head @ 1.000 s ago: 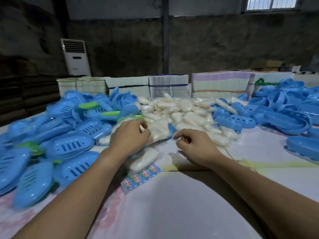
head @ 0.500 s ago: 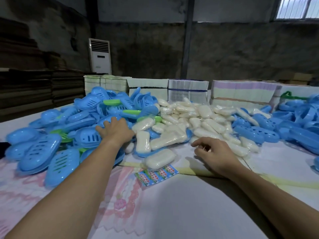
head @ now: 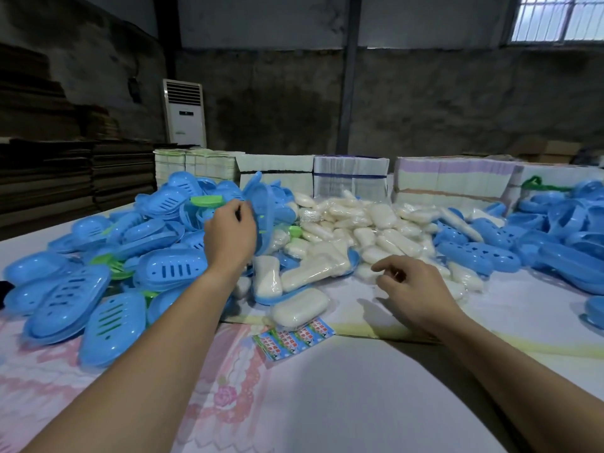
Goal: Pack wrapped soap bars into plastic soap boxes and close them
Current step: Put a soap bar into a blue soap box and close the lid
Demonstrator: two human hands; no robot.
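Up close, from a head-worn camera, two bare forearms reach over a table (head: 327, 403) covered in pale sheeting. The left hand (head: 230, 237) is raised over a heap of blue soap boxes (head: 98, 289), its fingers curled around the edge of one blue box (head: 258, 204) that stands tilted up on end. The right hand (head: 415, 289) hovers low over the table with fingers loosely curled, holding nothing, just beside a pile of wrapped soap bars (head: 359, 230) at the middle of the table. One wrapped bar (head: 300, 307) lies apart at the near edge of the pile, touching a strip of colourful labels (head: 294, 338). More blue boxes (head: 555, 230) are heaped at the right. Bundled paper stacks (head: 451, 181) line the far edge.
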